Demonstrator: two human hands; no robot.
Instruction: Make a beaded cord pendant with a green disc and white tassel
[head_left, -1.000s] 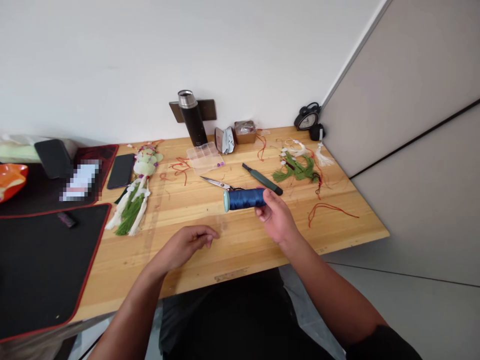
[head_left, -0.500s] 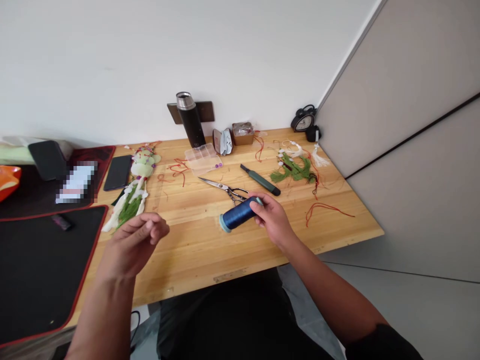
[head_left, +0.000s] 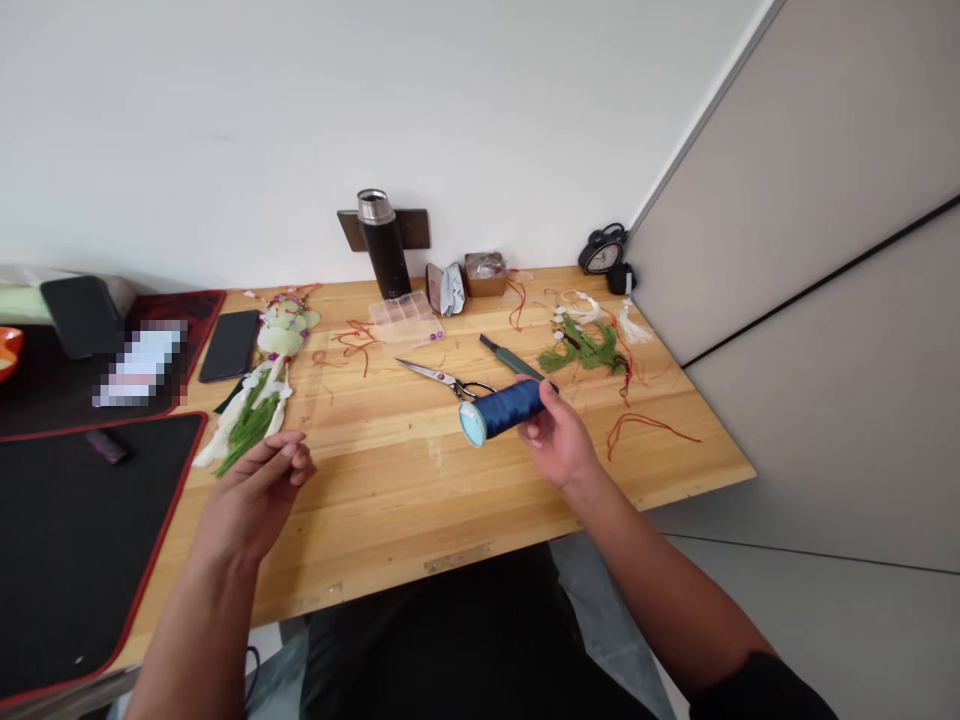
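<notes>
My right hand (head_left: pixel 559 435) grips a spool of dark blue thread (head_left: pixel 508 407) by its far end, with the light blue end cap facing left. The spool is held above the wooden table, just in front of the scissors (head_left: pixel 442 376), and covers part of their handles. My left hand (head_left: pixel 262 490) is closed in a pinch over the table's left part; whatever lies between its fingertips is too fine to make out. Just beyond that hand lies a green and white tassel (head_left: pixel 255 410), joined to pale green discs with purple beads (head_left: pixel 281 335).
A green-handled cutter (head_left: pixel 514 362), a clear compartment box (head_left: pixel 407 320) and a black flask (head_left: pixel 384 250) stand or lie farther back. Green tassels (head_left: pixel 589 343) and red cords (head_left: pixel 649 425) are on the right. A phone (head_left: pixel 230 345) and black mats (head_left: pixel 82 540) occupy the left.
The spool has moved a little right and up in my right hand and turned, so its end cap shows more. My left hand has shifted slightly left, still pinched.
</notes>
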